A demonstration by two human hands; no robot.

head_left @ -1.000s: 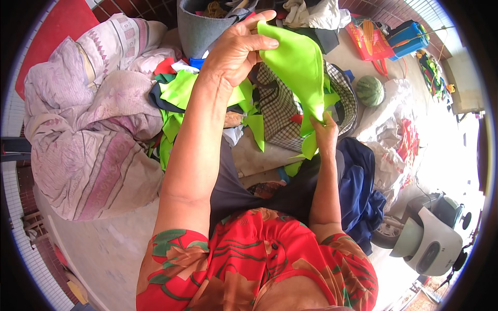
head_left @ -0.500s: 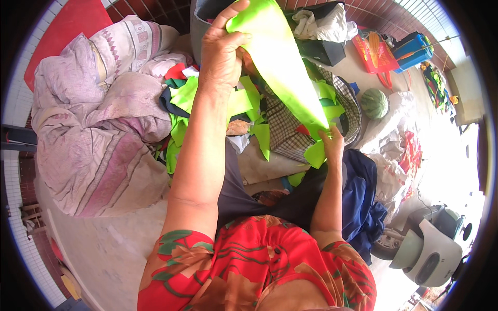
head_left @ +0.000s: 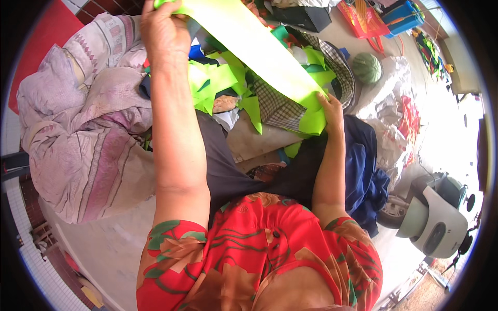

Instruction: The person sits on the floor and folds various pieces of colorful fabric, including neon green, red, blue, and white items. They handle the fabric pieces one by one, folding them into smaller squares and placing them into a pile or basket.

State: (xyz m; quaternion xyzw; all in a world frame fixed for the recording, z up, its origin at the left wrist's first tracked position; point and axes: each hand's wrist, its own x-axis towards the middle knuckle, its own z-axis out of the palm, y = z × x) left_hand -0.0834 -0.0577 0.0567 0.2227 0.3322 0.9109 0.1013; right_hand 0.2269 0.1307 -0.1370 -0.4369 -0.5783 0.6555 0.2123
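1. You are wearing the single head camera, which is looking steeply down over your chest.
2. It is sitting close, catching your forearms rising from the lower edge.
3. Its fisheye is bending the rim.

Left hand: gripping the upper end of the lime-green fabric strip, raised high.
Right hand: pinching the strip's lower end, near the checked cloth.
Strip: stretching taut and slanted between both hands.
Surroundings: pink-striped bedding lying at left; green scraps piling beneath; watermelon sitting at right.
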